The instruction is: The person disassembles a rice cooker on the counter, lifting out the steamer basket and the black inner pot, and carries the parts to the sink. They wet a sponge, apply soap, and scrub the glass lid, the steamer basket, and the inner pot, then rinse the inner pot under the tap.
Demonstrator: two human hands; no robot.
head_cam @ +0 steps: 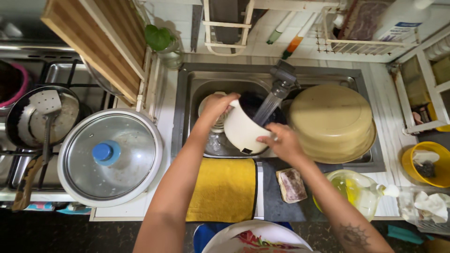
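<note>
Both hands grip the white pot over the sink: left hand clasps its rim, right hand cups its side under the faucet stream. Rinsing seems underway; turning the pot would wet all sides.

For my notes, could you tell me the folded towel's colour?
Yellow folded cloth towel, seen clearest in the head view.

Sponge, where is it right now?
In the head view the sponge lies on the dark mat at the sink's front edge, between the yellow towel and the soap bottle.
</note>
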